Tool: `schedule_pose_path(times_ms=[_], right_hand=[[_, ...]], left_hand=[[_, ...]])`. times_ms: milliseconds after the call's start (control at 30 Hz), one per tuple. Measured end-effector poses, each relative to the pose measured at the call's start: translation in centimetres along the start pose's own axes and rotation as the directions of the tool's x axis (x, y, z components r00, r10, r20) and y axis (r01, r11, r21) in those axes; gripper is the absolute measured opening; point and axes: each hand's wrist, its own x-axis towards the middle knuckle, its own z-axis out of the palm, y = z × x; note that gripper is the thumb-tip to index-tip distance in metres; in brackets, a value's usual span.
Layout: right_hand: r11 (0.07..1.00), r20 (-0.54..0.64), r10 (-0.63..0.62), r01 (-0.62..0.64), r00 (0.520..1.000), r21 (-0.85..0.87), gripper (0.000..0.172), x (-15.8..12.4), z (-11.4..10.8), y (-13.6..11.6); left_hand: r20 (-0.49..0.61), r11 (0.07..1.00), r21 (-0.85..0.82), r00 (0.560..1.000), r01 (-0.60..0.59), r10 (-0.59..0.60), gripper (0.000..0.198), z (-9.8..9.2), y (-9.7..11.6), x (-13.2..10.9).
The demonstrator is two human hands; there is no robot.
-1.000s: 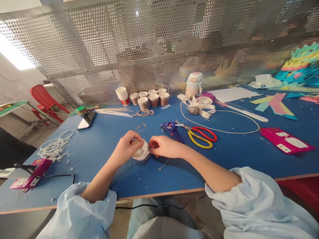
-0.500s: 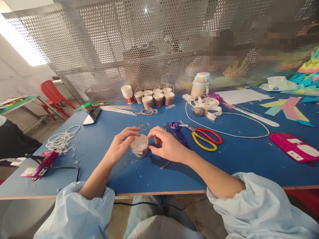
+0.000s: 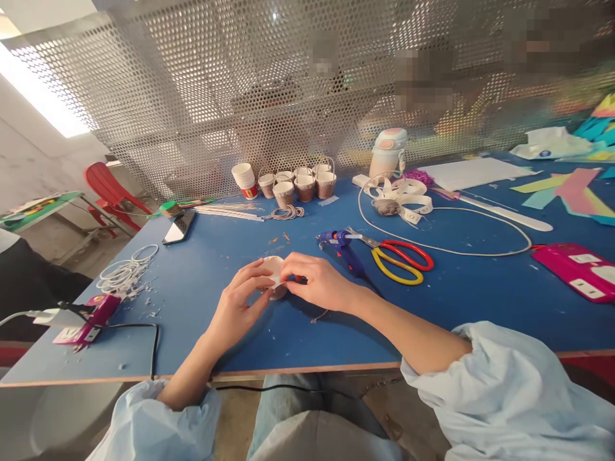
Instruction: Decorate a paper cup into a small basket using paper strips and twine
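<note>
A small paper cup with a white inside and brown cord-wrapped side stands upright on the blue table, partly hidden by my hands. My left hand curls round its left side, fingers over the rim and thumb low against the near side. From the right, my right hand pinches at the near rim, where a thin whitish edge shows between the fingertips; whether it is a loose strip or the rim, I cannot tell. A short cord end lies below my right hand. Beyond it rests a blue glue gun.
Scissors with red and yellow handles lie right of the glue gun. Several cord-wrapped cups stand at the back beside stacked paper cups. A phone, white cord and power strip occupy the left.
Both hands have closed in on the cup. My right fingers have moved left to its near rim, and my left fingers now cover more of it.
</note>
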Motion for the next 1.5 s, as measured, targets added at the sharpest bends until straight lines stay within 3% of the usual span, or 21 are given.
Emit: schedule_pose_path(times_ms=[167, 400, 667, 800, 900, 1033, 1200, 1400, 1500], right_hand=[[0.984, 0.004, -0.141, 0.141, 0.99, -0.113, 0.01, 0.0, 0.0, 0.5], [0.857, 0.077, -0.361, 0.363, 0.929, -0.365, 0.022, -0.2, -0.1, 1.2], [0.759, 0.182, -0.404, 0.44, 0.896, -0.48, 0.03, 0.1, -0.5, 1.0], [0.767, 0.208, -0.42, 0.468, 0.883, -0.439, 0.026, 0.1, -0.6, 1.1], [0.835, 0.126, -0.425, 0.442, 0.897, -0.327, 0.019, 0.0, -0.2, 1.3], [0.934, -0.038, -0.296, 0.28, 0.955, -0.221, 0.015, 0.1, 0.6, 1.5], [0.94, 0.017, -0.225, 0.221, 0.974, -0.258, 0.016, 0.5, 0.8, 1.6], [0.923, 0.074, -0.233, 0.244, 0.97, -0.297, 0.021, 0.5, 0.7, 1.4], [0.915, 0.094, -0.229, 0.248, 0.969, -0.318, 0.021, 0.6, 0.8, 1.4]], left_hand=[[-0.025, 0.997, -0.003, 0.997, -0.073, 0.073, 0.02, 0.2, -0.1, -0.4], [-0.035, 0.999, -0.021, 0.999, -0.042, 0.041, 0.02, 0.2, -0.2, -0.5], [0.022, 0.986, -0.058, 0.988, 0.157, -0.156, 0.007, -0.2, 0.6, 0.2], [0.021, 0.976, -0.05, 0.977, 0.212, -0.211, 0.007, 0.0, 0.7, 0.4], [0.018, 0.977, -0.03, 0.977, 0.212, -0.212, 0.006, 0.0, 0.7, 0.4], [0.012, 0.975, -0.006, 0.975, 0.223, -0.223, 0.005, 0.2, 0.7, 0.3], [-0.002, 0.966, 0.003, 0.966, 0.26, -0.26, 0.004, 0.1, 0.8, 0.2], [0.211, 0.989, -0.018, 0.967, 0.146, -0.139, 0.018, -1.8, 0.5, 1.2], [0.248, 0.996, 0.003, 0.965, 0.09, -0.088, 0.021, -2.3, 0.1, 1.8]])
